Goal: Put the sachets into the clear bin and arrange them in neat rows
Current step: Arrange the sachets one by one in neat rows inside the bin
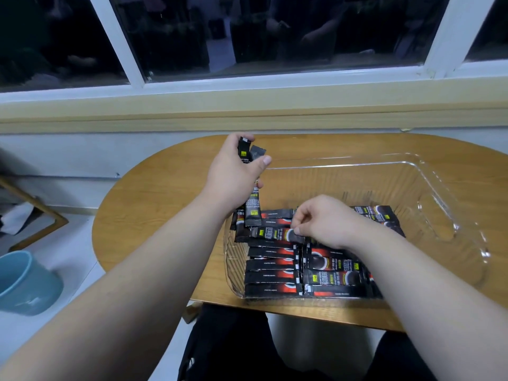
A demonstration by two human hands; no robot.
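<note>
Your black-and-red sachets (275, 266) lie flat in two side-by-side rows at the near end of the clear bin (428, 171). A loose bundle (252, 213) stands upright in your left grip (233, 174) over the bin's left rim. Your right grip (327, 224) pinches one sachet (272, 233) atop the rows.

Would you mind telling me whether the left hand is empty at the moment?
No, the left hand grips several black sachets, which stick out above and below it.

Your rounded wooden desk (154, 204) carries only the clear bin (428, 193), set toward its right and near side, with the desk's left and far parts bare wood.
</note>
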